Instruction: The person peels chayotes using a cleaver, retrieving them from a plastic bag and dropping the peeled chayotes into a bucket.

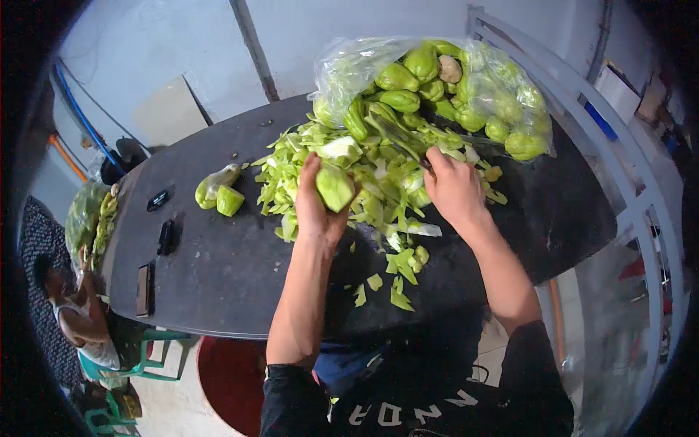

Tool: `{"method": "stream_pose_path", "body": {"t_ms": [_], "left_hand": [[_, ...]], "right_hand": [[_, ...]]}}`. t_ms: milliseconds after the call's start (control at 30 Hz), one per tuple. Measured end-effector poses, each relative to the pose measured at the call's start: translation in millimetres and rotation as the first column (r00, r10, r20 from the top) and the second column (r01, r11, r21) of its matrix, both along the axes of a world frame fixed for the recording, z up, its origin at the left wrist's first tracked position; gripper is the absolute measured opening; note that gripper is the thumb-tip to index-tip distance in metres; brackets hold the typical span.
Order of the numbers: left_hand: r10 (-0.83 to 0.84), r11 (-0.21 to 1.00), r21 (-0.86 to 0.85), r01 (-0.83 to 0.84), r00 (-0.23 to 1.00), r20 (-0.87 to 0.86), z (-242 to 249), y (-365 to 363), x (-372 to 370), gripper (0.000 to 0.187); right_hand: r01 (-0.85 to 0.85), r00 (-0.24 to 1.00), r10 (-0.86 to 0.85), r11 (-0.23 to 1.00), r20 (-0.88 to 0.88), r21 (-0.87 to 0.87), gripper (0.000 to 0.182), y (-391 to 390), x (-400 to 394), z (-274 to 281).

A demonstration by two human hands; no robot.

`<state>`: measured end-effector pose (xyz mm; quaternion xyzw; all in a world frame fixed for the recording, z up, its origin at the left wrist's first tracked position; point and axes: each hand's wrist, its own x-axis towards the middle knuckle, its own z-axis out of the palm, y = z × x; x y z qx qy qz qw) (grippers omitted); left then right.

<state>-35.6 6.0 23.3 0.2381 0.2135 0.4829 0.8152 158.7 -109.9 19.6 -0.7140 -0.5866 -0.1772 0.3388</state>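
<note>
My left hand (320, 211) is wrapped round a pale green chayote (336, 188), lifted over the heap of peelings. My right hand (453, 186) is closed on a knife (399, 138); its dark handle is mostly hidden in the fingers, and the blade points up and left over the heap. Green peelings (280, 175) are spread thickly under and between both hands, with a pale cut piece (341, 149) just behind the held chayote. A few loose scraps (400, 295) lie nearer to me.
Whole chayotes (399, 76) fill an open clear plastic bag (542, 120) behind the heap. Chayote pieces (230, 202) lie left on the dark table (218, 269), near several small dark objects (166, 237). A metal railing (641, 189) stands right. Another person (84, 320) sits far left beside a bag of greens (86, 218).
</note>
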Motion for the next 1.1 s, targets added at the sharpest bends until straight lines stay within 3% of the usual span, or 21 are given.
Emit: {"method": "stream_pose_path", "body": {"t_ms": [33,67,100,133,200,267,333,400,567,667,833,867,933,967,1033,1100], "left_hand": [[-0.004,0.99,0.141,0.028,0.985,-0.171,8,-13,-5,0.045],[-0.005,0.99,0.14,0.03,0.985,-0.173,7,-16,-4,0.045],[0.236,0.827,0.563,-0.005,0.911,-0.338,6,-18,0,0.053],[0.508,0.495,0.866,0.075,0.784,-0.358,7,-21,4,0.061],[0.639,0.269,0.922,0.279,0.664,-0.388,9,-37,7,0.073],[0.669,0.139,0.844,0.518,0.579,-0.466,13,-51,12,0.077],[0.684,0.115,0.814,0.57,0.548,-0.481,9,-59,23,0.08],[0.732,0.057,0.674,0.736,0.428,-0.53,3,-58,30,0.082],[0.731,0.104,0.58,0.808,0.334,-0.595,8,-48,37,0.089],[0.752,0.126,0.639,0.759,0.347,-0.561,10,-33,36,0.09],[0.753,0.282,0.625,0.728,0.236,-0.615,16,30,28,0.089],[0.698,0.339,0.631,0.698,0.263,-0.666,22,34,23,0.084],[0.727,0.335,0.785,0.52,0.388,-0.567,15,46,14,0.08],[0.726,0.335,0.785,0.521,0.388,-0.567,8,48,11,0.08],[0.644,0.38,0.824,0.42,0.519,-0.561,11,27,6,0.078],[0.592,0.379,0.804,0.458,0.547,-0.591,14,5,6,0.077]], "right_hand": [[0.052,0.997,-0.05,0.998,0.055,-0.044,0.029,-1,-5,2],[0.053,0.997,-0.051,0.998,0.053,-0.046,0.029,-2,-8,2],[0.051,0.993,-0.049,0.999,0.103,-0.01,0.031,-2,-10,2],[0.048,0.987,-0.051,0.998,0.151,0.027,0.033,-3,-11,3],[0.078,0.976,-0.088,0.995,0.198,0.057,0.04,-1,-10,0],[0.097,0.973,-0.11,0.993,0.202,0.07,0.048,-3,-10,0],[0.091,0.977,-0.099,0.995,0.189,0.049,0.043,-5,-8,4],[0.097,0.979,-0.101,0.995,0.177,0.035,0.036,-5,-7,5],[0.094,0.984,-0.106,0.992,0.146,0.089,0.033,-2,4,-2],[0.099,0.986,-0.109,0.992,0.124,0.084,0.034,-4,8,1],[0.12,0.985,-0.116,0.992,0.131,-0.029,0.034,-8,1,4],[0.101,0.991,-0.099,0.995,0.096,-0.016,0.034,-6,1,0],[0.081,0.995,-0.081,0.997,0.06,0.0,0.034,-3,0,1],[0.09,0.994,-0.09,0.996,0.064,-0.001,0.034,-4,0,2],[0.109,0.992,-0.109,0.994,0.07,-0.006,0.033,-6,1,3],[0.073,0.993,-0.073,0.997,0.092,0.004,0.037,-7,1,1]]}}
